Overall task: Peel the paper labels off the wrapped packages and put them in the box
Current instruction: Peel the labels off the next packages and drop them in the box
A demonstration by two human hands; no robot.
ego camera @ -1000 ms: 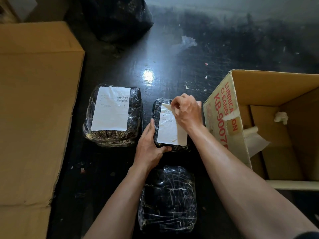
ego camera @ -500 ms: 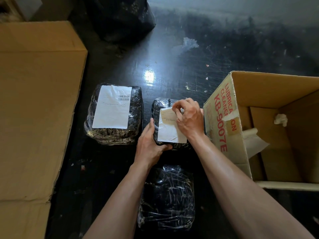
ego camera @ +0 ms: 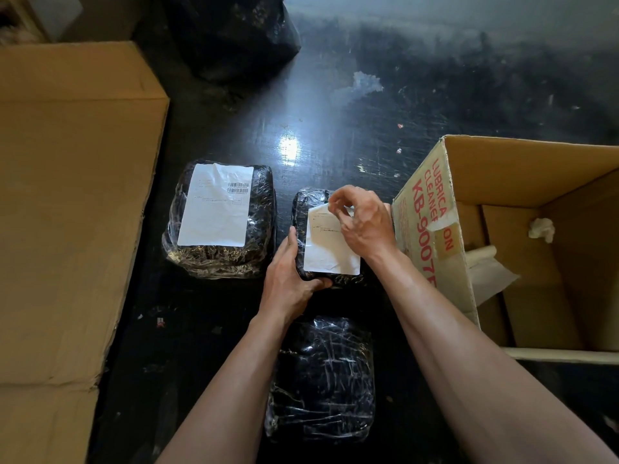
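— Head view: any readable writing?
— Red "KB-9007" on the box (ego camera: 432, 229); beside it, right hand (ego camera: 363, 226) pinches the label (ego camera: 330, 252); left hand (ego camera: 288, 279) grips the package (ego camera: 303, 202).

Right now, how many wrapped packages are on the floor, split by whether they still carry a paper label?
Packages with a label fully stuck on: 1, the left package.
Packages with a label being peeled: 1, the middle package, held by the left hand while the right hand pinches its label.
Packages with no label showing: 1, the near package.
Total: 3.
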